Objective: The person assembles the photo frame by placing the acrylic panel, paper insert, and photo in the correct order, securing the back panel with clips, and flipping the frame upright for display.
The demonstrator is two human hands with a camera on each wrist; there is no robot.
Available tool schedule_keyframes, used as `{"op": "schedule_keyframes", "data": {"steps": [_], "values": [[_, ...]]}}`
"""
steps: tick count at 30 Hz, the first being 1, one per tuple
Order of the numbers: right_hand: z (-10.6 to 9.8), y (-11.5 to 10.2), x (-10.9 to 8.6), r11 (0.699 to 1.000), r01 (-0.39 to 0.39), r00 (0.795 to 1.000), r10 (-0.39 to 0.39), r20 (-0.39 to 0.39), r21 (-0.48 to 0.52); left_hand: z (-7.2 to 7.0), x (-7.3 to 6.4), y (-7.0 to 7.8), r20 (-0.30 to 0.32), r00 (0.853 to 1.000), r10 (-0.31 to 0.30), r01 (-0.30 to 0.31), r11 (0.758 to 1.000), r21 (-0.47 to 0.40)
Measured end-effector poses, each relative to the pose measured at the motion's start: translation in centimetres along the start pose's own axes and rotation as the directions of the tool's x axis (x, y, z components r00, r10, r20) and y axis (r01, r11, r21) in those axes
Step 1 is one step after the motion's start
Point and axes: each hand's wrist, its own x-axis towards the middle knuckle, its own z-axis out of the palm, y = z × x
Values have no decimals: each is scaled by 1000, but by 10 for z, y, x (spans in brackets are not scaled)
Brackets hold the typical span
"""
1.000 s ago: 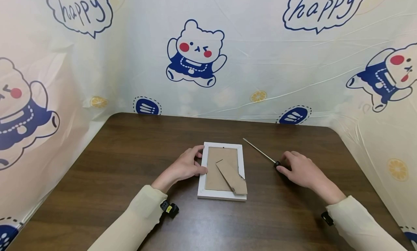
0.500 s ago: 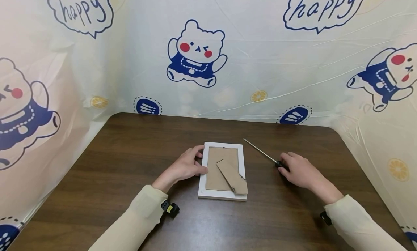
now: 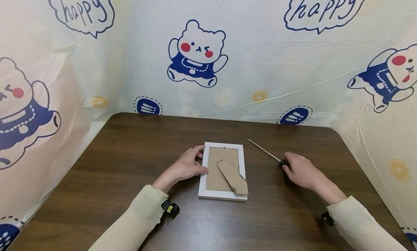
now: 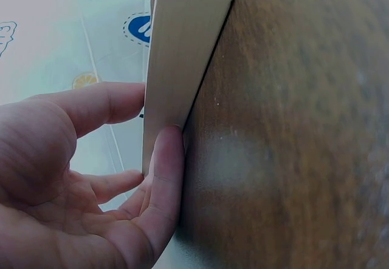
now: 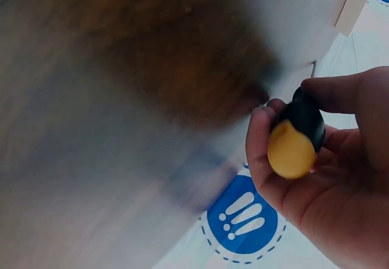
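Note:
A white picture frame lies face down on the table, its brown backing board showing. A cardboard stand leg sits slantwise across the backing, reaching over the lower right corner. My left hand holds the frame's left edge, thumb on top and fingers against the side. To the right, my right hand grips a screwdriver by its handle, the shaft pointing away to the far left. The handle is black and yellow in the right wrist view; in the head view the hand hides most of it.
The dark wooden table has rounded far corners. A printed cloth with cartoon bears hangs behind it and along both sides. A small black device sits at the left wrist, another at the right.
My right hand has closed further round the screwdriver handle and shifted it slightly to the right, away from the frame. The left hand and the picture frame stay in place.

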Motion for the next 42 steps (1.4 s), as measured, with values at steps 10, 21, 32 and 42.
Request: {"op": "schedule_keyframes", "data": {"steps": [10, 21, 32, 42], "values": [[-8, -3, 0, 997, -44, 999, 43, 24, 70, -1, 0, -1, 3, 1000, -1, 1, 1000, 3], [-21, -25, 6, 997, -4, 1000, 3, 6, 76, -6, -1, -3, 43, 999, 20, -21, 1000, 12], [-30, -40, 16, 997, 47, 998, -49, 33, 67, -10, -3, -2, 73, 996, 46, -50, 998, 44], [-31, -47, 28, 997, 59, 991, -65, 116, 53, -11, -2, -4, 92, 993, 69, -75, 995, 62]]}}
